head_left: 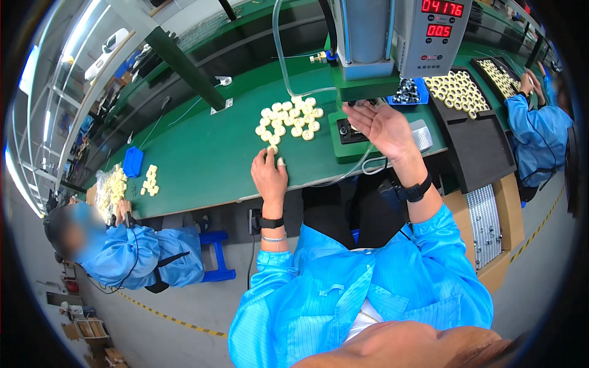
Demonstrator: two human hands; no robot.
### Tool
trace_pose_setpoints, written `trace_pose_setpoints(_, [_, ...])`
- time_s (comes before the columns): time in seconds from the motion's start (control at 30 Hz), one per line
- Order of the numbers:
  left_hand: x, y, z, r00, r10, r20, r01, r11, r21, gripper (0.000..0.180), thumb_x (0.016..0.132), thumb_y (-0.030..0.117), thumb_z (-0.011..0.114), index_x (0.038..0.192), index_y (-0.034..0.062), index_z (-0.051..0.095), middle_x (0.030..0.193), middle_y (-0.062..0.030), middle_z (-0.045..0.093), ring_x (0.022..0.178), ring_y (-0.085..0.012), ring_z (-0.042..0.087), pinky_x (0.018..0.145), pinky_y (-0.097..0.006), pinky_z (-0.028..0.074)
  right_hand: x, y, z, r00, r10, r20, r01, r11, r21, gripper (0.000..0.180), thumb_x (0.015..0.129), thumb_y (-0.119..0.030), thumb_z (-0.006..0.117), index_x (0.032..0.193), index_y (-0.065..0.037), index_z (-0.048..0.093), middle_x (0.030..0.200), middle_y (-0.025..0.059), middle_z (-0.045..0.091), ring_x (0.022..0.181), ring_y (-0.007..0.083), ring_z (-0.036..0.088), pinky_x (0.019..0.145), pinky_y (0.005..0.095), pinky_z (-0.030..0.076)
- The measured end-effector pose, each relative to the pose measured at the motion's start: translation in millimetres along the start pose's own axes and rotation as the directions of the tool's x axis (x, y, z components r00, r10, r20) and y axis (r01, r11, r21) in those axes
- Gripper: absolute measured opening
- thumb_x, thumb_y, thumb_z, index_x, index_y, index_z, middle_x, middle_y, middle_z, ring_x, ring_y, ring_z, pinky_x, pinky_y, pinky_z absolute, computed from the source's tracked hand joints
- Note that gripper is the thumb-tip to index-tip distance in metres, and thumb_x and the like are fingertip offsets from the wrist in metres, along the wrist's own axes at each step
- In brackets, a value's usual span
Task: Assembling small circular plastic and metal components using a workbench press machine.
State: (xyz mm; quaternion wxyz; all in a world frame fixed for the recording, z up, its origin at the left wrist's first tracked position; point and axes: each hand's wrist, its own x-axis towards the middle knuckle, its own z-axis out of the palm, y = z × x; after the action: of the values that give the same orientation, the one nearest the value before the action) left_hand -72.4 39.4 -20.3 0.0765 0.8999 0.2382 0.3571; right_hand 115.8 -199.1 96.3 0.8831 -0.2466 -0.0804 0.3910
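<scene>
My left hand (270,176) is over the green bench, its fingertips closed on a cream round plastic part (273,149) at the near edge of a loose cluster of similar parts (289,116). Under the head of a bench press (366,76), my right hand (388,130) reaches with palm turned up and fingers stretched out. No part shows in its palm; its fingertips are partly in the shade of the press head. Beside those fingers, a dark fixture (353,131) sits on the green press base, partly hidden by the hand.
A control box (432,37) with red digits adjoins the press. Right of it are a blue tray (410,92) of small metal parts and a black tray (485,150) with cream rings. Clear tubing (279,55) loops leftward. Co-workers sit left (141,251) and right (540,135).
</scene>
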Motion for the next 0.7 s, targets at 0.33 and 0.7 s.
trace_pose_setpoints(0.33, [0, 4, 0, 0.999, -0.006, 0.034, 0.005, 1.000, 0.017, 0.047, 0.082, 0.012, 0.069, 0.127, 0.0016, 0.057, 0.121, -0.0189, 0.058, 0.112, -0.0369, 0.054, 0.097, -0.047, 0.042, -8, -14, -8, 0.985, -0.168, 0.045, 0.168, 0.862, -0.479, 0.037, 0.102, -0.021, 0.043, 0.128, 0.004, 0.051, 0.119, 0.0206, 0.063, 0.114, 0.0353, 0.062, 0.090, 0.0415, 0.054])
trace_pose_setpoints(0.7, [18, 7, 0, 0.994, -0.042, 0.104, 0.024, 0.986, 0.167, 0.043, 0.081, 0.016, 0.072, 0.121, 0.0046, 0.062, 0.111, -0.0149, 0.062, 0.099, -0.0342, 0.057, 0.086, -0.045, 0.047, -54, -47, -126, 0.835, -0.350, 0.424, 0.044, -0.726, -0.686, 0.055, 0.081, -0.027, 0.073, 0.128, -0.002, 0.057, 0.137, 0.0141, 0.054, 0.131, 0.0420, 0.044, 0.100, 0.0543, 0.040])
